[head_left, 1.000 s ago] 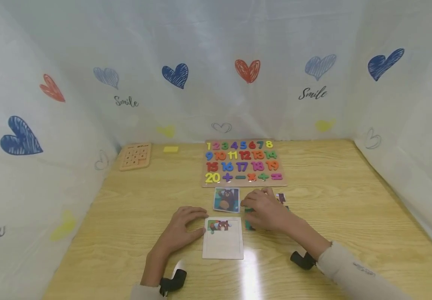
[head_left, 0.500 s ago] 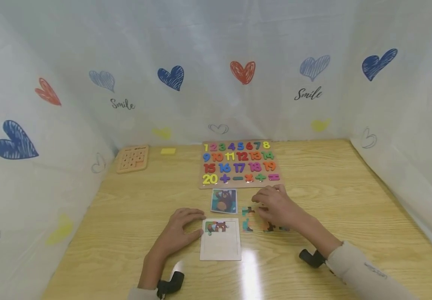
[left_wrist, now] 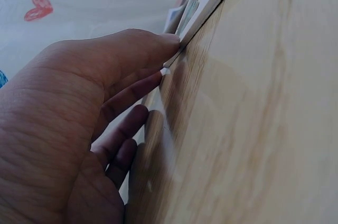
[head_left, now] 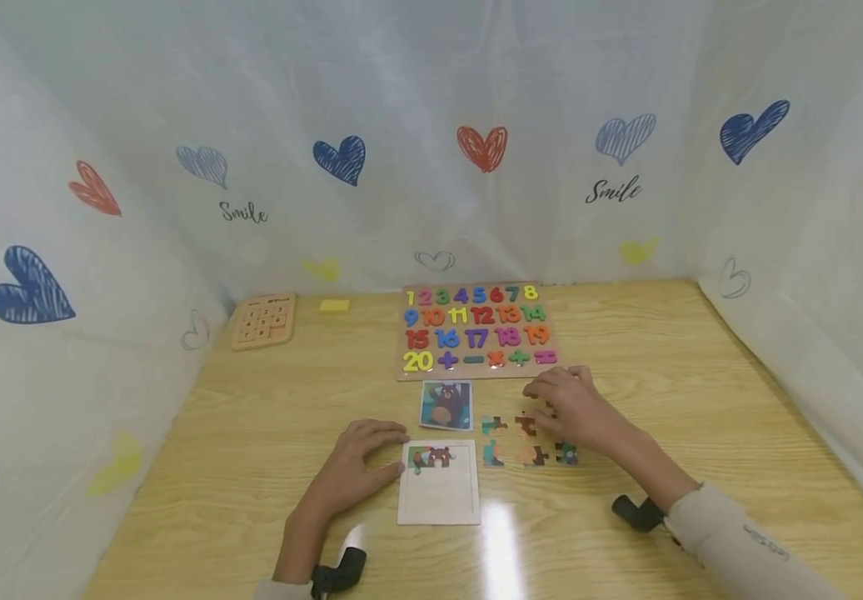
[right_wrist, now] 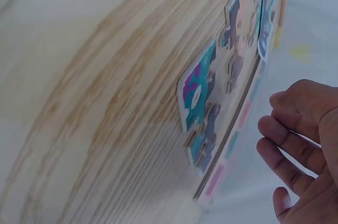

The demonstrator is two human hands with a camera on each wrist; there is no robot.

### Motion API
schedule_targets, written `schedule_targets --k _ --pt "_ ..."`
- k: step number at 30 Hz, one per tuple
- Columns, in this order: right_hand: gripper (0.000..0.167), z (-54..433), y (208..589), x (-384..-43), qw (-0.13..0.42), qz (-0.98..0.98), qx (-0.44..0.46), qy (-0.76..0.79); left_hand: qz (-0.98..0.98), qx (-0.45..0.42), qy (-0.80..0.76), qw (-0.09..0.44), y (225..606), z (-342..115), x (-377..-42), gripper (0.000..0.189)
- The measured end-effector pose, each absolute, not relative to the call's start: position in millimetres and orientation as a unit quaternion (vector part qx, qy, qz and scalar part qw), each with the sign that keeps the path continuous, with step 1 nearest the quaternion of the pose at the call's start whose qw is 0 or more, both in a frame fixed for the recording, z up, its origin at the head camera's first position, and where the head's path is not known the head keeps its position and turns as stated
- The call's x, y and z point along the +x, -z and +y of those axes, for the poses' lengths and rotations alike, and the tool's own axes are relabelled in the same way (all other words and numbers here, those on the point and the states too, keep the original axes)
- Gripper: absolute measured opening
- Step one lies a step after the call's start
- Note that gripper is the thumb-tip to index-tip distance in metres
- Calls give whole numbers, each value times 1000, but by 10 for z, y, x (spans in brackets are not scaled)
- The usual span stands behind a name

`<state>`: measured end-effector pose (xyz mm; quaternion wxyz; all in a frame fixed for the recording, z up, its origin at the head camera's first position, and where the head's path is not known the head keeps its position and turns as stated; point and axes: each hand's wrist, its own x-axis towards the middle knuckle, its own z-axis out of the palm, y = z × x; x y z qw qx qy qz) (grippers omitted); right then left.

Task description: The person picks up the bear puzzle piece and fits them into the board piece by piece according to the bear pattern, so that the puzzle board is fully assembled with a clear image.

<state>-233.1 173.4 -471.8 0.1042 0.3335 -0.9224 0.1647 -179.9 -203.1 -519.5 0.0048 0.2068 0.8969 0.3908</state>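
A wooden puzzle tray (head_left: 439, 500) lies at the front middle of the table, with joined bear pieces (head_left: 431, 457) along its top. My left hand (head_left: 360, 462) rests at the tray's left side, thumb and index fingertips right at its edge in the left wrist view. Several loose jigsaw pieces (head_left: 493, 454) lie in rows to the right of the tray. Over the far right of these hovers my right hand (head_left: 572, 408), partly covering some. Its fingers (right_wrist: 280, 129) are loosely bent in the right wrist view, with nothing showing between them. A bear picture card (head_left: 446, 406) lies behind the tray.
Behind the card stretches a number board (head_left: 400, 367) with colourful numerals and signs. A small wooden sliding number puzzle (head_left: 265, 321) sits at the back left, a yellow slip (head_left: 335, 306) beside it. White sheeting with hearts (head_left: 371, 225) encloses the table.
My right hand has moved rightward over the loose pieces, uncovering those nearer the tray. The left hand stays beside the tray. The head view has shifted slightly.
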Motion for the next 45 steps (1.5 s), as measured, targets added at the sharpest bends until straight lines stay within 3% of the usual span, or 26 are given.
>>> schedule_targets --k 45 --pt "30 2098 4859 -2567 30 -957 259 -131 897 208 -391 5 5229 -2033 -1820 35"
